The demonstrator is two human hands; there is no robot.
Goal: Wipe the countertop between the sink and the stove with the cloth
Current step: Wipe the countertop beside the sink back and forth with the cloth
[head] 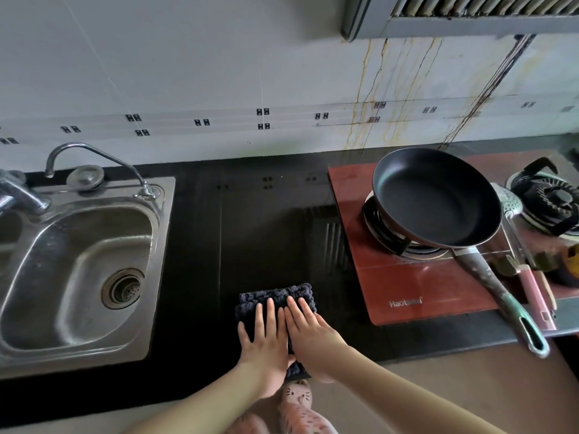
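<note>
Left: steel sink (164,220), basin bare, drain strainer in place. It sits flush in the black worktop (250,233).

Centre: we find the dark blue cloth (275,294) folded flat on the worktop near its front edge, roughly midway between sink and stove and touching neither. Both hands lie on it. The left hand (264,336) is spread palm down, fingers straight and pointing toward the wall. The right hand (310,330) lies just beside it, also flat, its fingers angled slightly leftward, and the two touch along their inner edges. Neither hand curls round the cloth. They press it down from above, with forearms reaching in low from the front edge.

Right: red glass gas stove (407,289), with a black frying pan (435,198) on its left burner, the handle pointing toward the front.

Progress, as we judge it: the wipe is under way at the front of the strip. The gloss of the dark surface shows no streak or wet trail, so we cannot tell which parts are done. The stretch toward the wall and the margins beside the sink and the stove likely remain.
</note>
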